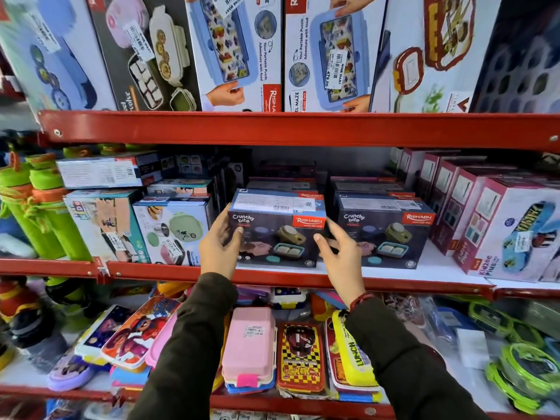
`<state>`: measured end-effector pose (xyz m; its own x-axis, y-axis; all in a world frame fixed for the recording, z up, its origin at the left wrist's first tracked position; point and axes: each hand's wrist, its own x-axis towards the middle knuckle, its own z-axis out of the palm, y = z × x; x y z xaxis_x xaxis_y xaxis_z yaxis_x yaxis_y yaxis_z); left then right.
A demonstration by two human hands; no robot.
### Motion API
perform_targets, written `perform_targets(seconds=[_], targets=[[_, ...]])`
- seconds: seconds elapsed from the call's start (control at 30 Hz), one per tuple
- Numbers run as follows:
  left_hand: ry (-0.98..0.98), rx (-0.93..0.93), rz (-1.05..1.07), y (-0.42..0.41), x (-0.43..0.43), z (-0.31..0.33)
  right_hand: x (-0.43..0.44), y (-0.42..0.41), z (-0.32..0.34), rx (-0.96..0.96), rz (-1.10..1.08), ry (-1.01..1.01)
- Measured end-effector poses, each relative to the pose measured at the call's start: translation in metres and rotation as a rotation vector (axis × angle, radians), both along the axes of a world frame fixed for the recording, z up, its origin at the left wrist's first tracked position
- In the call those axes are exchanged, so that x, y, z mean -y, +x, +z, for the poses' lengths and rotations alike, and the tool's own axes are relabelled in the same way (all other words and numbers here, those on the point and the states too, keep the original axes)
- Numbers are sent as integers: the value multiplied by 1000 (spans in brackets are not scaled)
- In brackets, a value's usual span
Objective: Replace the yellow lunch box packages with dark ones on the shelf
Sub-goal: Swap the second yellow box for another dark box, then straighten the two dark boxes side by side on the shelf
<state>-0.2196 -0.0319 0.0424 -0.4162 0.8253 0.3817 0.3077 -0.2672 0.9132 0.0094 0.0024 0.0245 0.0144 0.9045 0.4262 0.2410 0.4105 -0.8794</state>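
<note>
Two dark "Crunchy bite" lunch box packages stand side by side at the front of the middle shelf (pixel 394 272). The left dark package (pixel 274 231) has my left hand (pixel 219 242) pressed on its left side and my right hand (pixel 339 253) at its lower right corner, fingers wrapped around both edges. The right dark package (pixel 385 234) stands just beside it, untouched. More dark packages are stacked behind both. No yellow package shows on this shelf.
White and teal lunch box cartons (pixel 169 231) crowd the left, pink-edged Kidzee boxes (pixel 497 228) the right. Green bottles (pixel 45 213) stand far left. Large boxes (pixel 239 50) fill the top shelf. Loose lunch boxes (pixel 248 347) lie on the lower shelf under my arms.
</note>
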Motion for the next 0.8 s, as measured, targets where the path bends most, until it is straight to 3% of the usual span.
perform_targets(seconds=[0.2,0.47,0.63,0.8], targets=[[-127,101,36,9,-9,2,-16,-11,3,119,-80,-29],[-192,58,30,2,-17,-1,-16,-19,6,210,-104,-47],[-127,41,41,2,-15,-8,-7,-19,-1,6,65,-145],[-126,372,-68,7,-13,-8,-4,-21,-5,-221,116,-234]])
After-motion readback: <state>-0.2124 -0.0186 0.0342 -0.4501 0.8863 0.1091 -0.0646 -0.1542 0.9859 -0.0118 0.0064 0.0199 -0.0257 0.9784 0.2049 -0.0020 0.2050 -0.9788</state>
